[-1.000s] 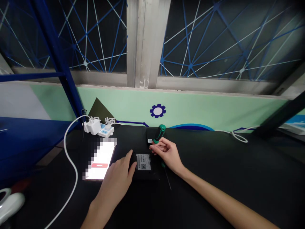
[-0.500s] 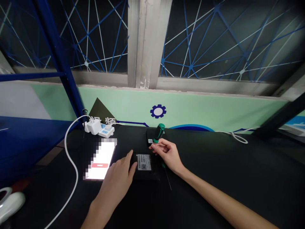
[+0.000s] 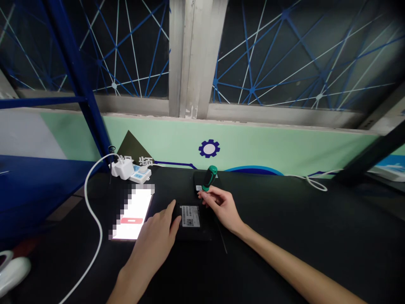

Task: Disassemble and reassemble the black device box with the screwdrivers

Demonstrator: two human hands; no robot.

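Observation:
A flat black device (image 3: 193, 230) with a white label lies on the dark table (image 3: 284, 219). My left hand (image 3: 156, 238) rests flat on its left edge, fingers stretched out and holding it down. My right hand (image 3: 221, 205) is closed round the lower part of a green-and-black screwdriver (image 3: 209, 177), which stands almost upright over the device's far right part. The screwdriver's tip is hidden behind my fingers. A second small black box (image 3: 198, 182) with a tiny label sits just behind the screwdriver.
A lit phone (image 3: 133, 213) lies left of the device. Behind it are a white power strip with a plug (image 3: 131, 169) and a white cable (image 3: 93, 215) curving toward me. A thin dark rod (image 3: 222, 241) lies by my right wrist. A white object (image 3: 12, 272) sits at bottom left.
The screwdriver and my right hand have shifted very slightly left. My left hand stays put.

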